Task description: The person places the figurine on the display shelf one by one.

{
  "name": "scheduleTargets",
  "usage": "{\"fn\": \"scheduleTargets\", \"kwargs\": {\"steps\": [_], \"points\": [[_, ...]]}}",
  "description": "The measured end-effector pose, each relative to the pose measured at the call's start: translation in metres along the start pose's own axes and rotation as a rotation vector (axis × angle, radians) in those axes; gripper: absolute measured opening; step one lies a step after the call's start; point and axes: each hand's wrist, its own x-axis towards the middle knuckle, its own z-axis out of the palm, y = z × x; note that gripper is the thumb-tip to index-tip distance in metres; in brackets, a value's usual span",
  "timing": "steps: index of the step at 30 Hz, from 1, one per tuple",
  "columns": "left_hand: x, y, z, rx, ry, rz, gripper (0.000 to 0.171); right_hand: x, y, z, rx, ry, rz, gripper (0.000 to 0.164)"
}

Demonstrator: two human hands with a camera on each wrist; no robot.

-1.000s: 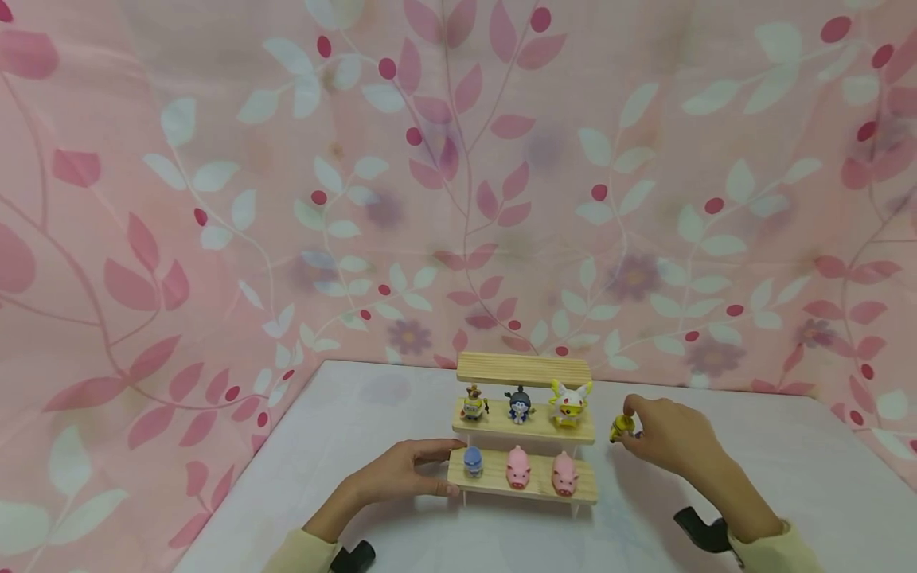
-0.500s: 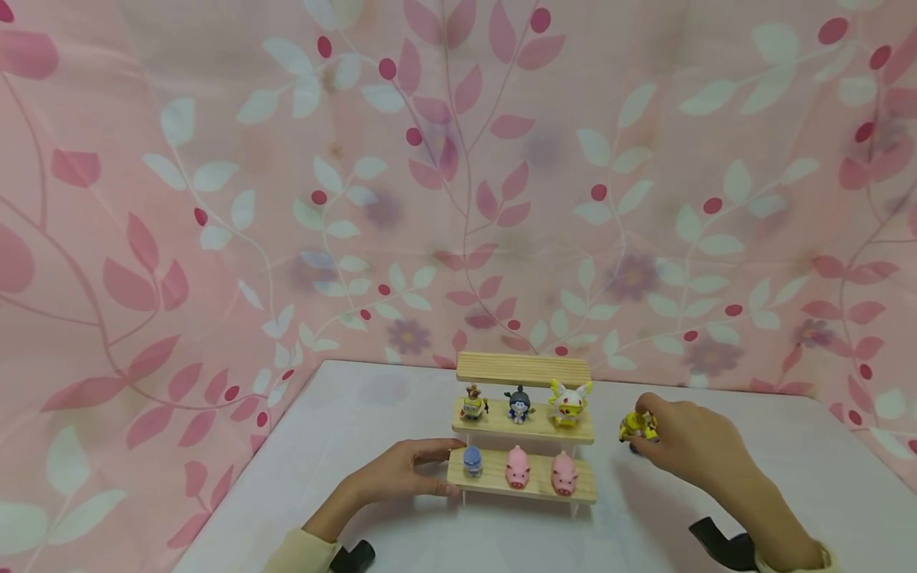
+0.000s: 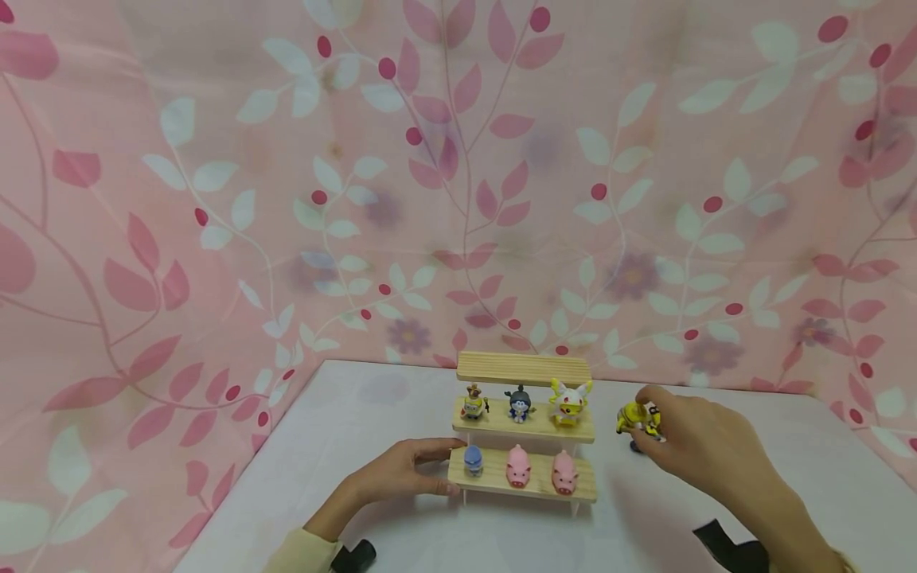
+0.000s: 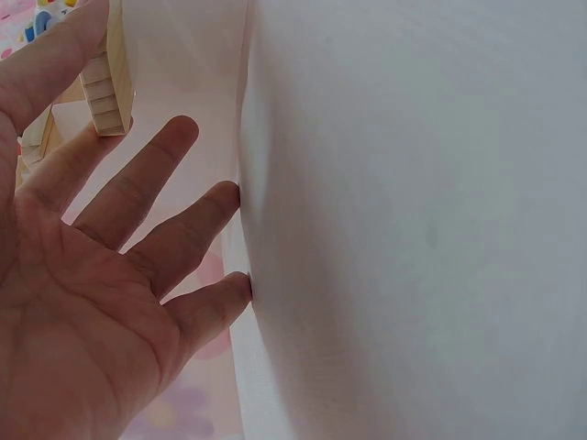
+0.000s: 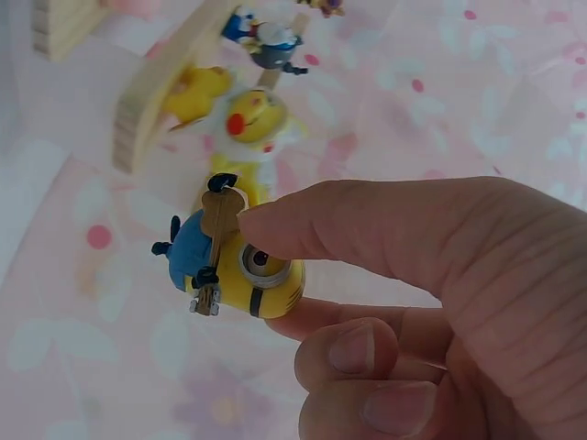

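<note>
Slightly right of centre in the head view, a three-tier wooden display stand [image 3: 526, 368] stands on the white table. My left hand [image 3: 392, 473] pinches the left end of its lowest board [image 4: 110, 96] between thumb and index finger; the other fingers spread out, two reaching the white surface. Off the stand's right side, my right hand [image 3: 705, 446] holds a Minion figurine [image 5: 237, 286], yellow with blue clothing and a small brown guitar. Thumb and index finger pinch it at the head, where the goggle eye shows. The remaining fingers curl beneath.
On the bottom board sit a blue figurine [image 3: 473, 461] and two pink pigs [image 3: 518, 468]. The middle board bears a Minion-like figurine [image 3: 473, 403], a dark-haired figurine [image 3: 519, 405] and a white-and-yellow figurine [image 3: 569, 404]. A pink floral cloth [image 3: 458, 199] hangs behind the table.
My right hand has drawn back rightward from the stand with the Minion figurine, which has turned in the fingers. The left hand and the stand look the same.
</note>
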Motion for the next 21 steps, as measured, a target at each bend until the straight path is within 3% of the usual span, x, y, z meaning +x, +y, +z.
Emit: {"fn": "scheduleTargets", "kwargs": {"steps": [9,21], "points": [[0.000,-0.001,0.000,0.009,0.003,0.000,0.057,-0.002,-0.016,-0.016,0.003,0.069,-0.039,0.038],[-0.002,0.006,0.001,-0.011,0.007,-0.002,0.055,0.019,-0.044,-0.025,0.022,0.119,-0.110,0.035]]}}
